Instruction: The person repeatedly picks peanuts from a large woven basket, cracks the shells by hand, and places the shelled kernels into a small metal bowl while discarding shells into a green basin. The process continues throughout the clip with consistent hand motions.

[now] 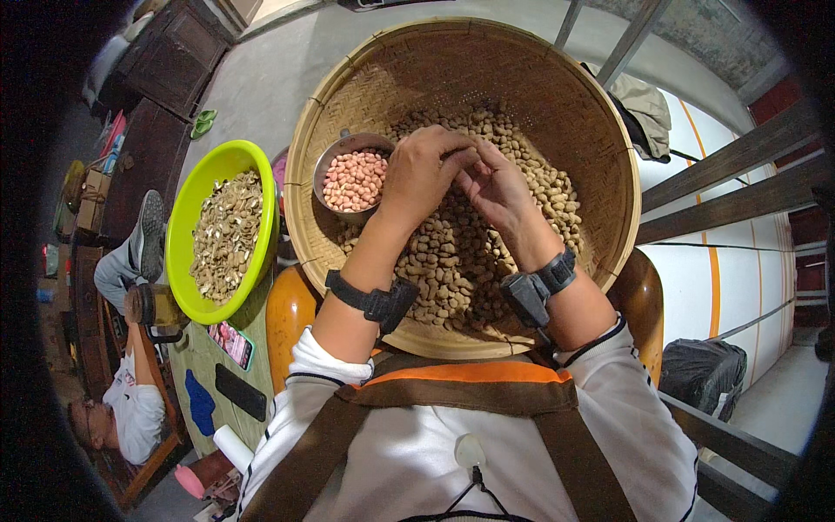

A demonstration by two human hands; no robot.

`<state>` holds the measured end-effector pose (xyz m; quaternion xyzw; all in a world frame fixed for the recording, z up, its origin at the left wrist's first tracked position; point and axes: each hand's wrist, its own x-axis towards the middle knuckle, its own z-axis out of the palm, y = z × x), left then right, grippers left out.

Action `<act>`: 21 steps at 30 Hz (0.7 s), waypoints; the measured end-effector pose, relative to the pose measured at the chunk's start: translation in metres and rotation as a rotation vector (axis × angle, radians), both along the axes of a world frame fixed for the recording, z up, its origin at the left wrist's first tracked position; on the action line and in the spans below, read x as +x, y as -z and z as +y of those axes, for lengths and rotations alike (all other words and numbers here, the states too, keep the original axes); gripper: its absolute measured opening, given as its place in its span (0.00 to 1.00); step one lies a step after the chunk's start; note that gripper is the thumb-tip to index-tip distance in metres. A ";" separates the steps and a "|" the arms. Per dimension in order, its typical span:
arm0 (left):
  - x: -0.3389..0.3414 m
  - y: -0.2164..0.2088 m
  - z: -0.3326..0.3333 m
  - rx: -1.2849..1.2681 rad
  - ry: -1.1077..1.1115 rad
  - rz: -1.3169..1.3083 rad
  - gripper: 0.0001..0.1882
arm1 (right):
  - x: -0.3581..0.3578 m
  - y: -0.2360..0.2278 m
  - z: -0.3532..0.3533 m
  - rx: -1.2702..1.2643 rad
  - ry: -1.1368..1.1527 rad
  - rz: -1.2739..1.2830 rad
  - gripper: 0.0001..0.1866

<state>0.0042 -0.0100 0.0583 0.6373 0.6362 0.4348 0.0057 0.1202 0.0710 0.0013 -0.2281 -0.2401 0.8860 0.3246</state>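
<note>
My left hand (pixel 419 177) and my right hand (pixel 504 193) meet over a round woven basket (pixel 417 65), fingertips bent together. Whatever they pinch is hidden by the fingers. Below them, unshelled peanuts (pixel 444 274) cover much of the basket's bottom. Inside the basket, just left of my left hand, stands a metal cup (pixel 325 160) holding pink shelled peanuts (pixel 354 181). Farther left, a lime-green basin (pixel 179 239) contains broken peanut shells (pixel 228 233).
On the wooden table (pixel 193 350) at left lie a lit phone (pixel 231 344), a dark phone (pixel 240 391) and a blue cloth (pixel 199 403). Another person (pixel 139 409) sits beyond, a hand near a jar (pixel 161 306). Wooden rails (pixel 739 157) and a black bag (pixel 703 372) are at right.
</note>
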 end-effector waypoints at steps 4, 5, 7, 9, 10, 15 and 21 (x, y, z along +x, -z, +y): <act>0.000 0.001 0.001 -0.013 0.020 -0.007 0.09 | -0.001 -0.003 -0.001 -0.056 0.024 -0.004 0.09; 0.000 0.001 0.001 -0.012 0.013 -0.047 0.09 | -0.001 -0.004 -0.001 -0.047 0.028 -0.008 0.09; 0.001 0.001 0.000 -0.019 -0.003 -0.146 0.10 | -0.001 -0.006 -0.003 -0.042 0.039 0.000 0.09; -0.001 0.001 0.000 -0.043 -0.031 -0.153 0.12 | 0.003 -0.009 -0.002 0.021 -0.027 -0.067 0.09; -0.001 0.001 0.000 -0.034 -0.046 -0.154 0.13 | 0.005 -0.010 -0.002 0.047 -0.053 -0.094 0.09; -0.004 0.001 -0.005 -0.097 -0.041 -0.016 0.17 | 0.004 -0.015 -0.004 -0.010 -0.107 -0.068 0.07; -0.009 -0.014 -0.016 0.015 -0.053 0.023 0.13 | 0.006 -0.026 -0.012 -0.040 -0.205 0.015 0.11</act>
